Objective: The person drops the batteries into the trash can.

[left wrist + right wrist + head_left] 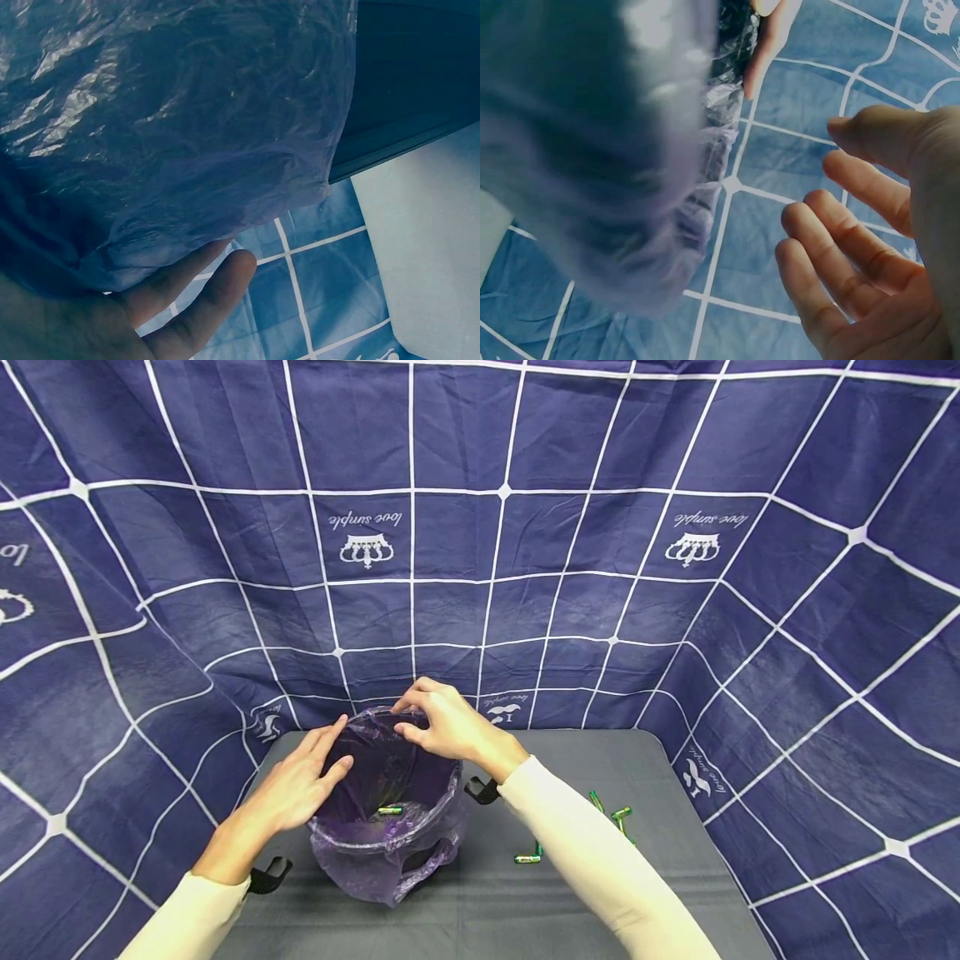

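Note:
A round bin lined with a thin purple plastic bag [360, 870] stands on the grey table, the bag folded over its rim. Against the left side of the rim lies my left hand [298, 783], fingers extended and thumb apart; the left wrist view has the bag [202, 127] over the bin's dark wall [420, 67] beside those fingers. My right hand [444, 724] hovers at the far right rim with loosely bent fingers. In the right wrist view that hand [862, 277] is apart from the bag [607, 202], holding nothing. Inside the bin is a green battery [390, 811].
Several green batteries [528, 859] lie on the grey table [495, 910] to the right of the bin, some beyond my right forearm. Blue cloth with white grid lines [450, 535] hangs behind and at both sides. A black strap is at each wrist.

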Available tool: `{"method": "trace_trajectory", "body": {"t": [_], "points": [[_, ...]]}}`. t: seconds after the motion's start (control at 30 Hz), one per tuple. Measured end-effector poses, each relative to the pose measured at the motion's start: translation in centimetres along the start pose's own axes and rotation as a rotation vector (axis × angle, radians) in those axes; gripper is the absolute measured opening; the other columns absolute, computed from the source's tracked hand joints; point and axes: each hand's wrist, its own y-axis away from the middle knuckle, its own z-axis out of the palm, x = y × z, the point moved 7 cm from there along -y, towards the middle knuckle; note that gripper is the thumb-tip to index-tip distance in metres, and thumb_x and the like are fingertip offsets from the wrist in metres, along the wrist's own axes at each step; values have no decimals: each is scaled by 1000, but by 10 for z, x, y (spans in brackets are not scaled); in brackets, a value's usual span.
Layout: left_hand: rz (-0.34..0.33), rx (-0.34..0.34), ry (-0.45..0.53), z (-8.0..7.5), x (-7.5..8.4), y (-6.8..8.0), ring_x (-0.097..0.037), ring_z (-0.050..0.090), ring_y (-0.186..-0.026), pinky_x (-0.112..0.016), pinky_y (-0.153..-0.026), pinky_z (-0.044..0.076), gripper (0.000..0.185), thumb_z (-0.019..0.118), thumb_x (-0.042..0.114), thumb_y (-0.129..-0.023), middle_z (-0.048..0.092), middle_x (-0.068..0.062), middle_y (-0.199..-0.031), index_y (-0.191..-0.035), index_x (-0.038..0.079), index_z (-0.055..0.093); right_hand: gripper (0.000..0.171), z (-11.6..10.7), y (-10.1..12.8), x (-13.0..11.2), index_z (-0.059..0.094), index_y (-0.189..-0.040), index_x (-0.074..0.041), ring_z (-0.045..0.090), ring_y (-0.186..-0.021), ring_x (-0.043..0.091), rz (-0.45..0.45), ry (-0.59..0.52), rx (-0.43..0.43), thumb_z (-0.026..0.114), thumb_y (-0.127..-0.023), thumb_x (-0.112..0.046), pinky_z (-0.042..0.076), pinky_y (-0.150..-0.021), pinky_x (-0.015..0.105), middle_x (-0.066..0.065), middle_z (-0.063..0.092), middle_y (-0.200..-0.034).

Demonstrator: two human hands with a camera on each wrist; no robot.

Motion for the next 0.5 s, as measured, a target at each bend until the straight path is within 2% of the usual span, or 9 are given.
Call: {"method": "trace_trajectory", "body": {"t": [0.5], "points": [[-4, -6, 11, 0, 0, 0, -61, 58, -152, -82, -114, 52, 74, 54, 40, -123, 47, -28, -175, -185, 7, 29, 19, -10, 36, 26, 87, -124, -8, 83, -115, 25, 28, -28, 106, 84, -107, -17, 66, -107, 38, 7, 80, -124]]}}
